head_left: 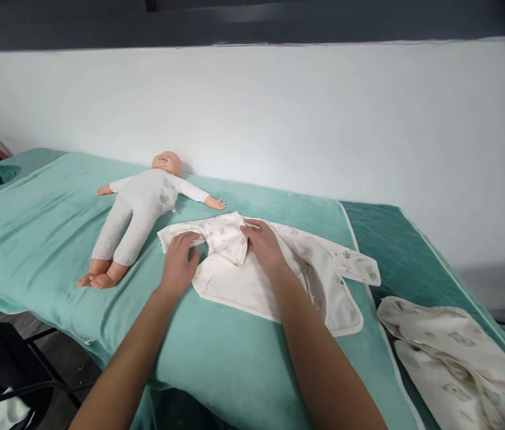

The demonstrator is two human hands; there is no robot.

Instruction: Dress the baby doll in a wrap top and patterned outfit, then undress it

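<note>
A white baby shirt (pixel 239 285) with small printed figures lies spread on the green cover, its front opened out and both sleeves stretched sideways. My left hand (pixel 179 264) rests at the lower edge of the left-lying sleeve, fingers bent over the cloth and thumb apart. With thumb and fingers closed, my right hand (pixel 263 243) pinches the printed front panel near the neck. Beyond the shirt, to the left, a baby doll (pixel 142 197) lies on its back with arms out, its body white cloth. The doll's hand is close to the shirt but apart from it.
Printed white baby clothing (pixel 453 352) lies folded on the darker green surface (pixel 382 233) at right. A light green cover (pixel 46 233) spreads under the doll. A white wall (pixel 279 119) stands behind. A black chair (pixel 6 358) is at lower left.
</note>
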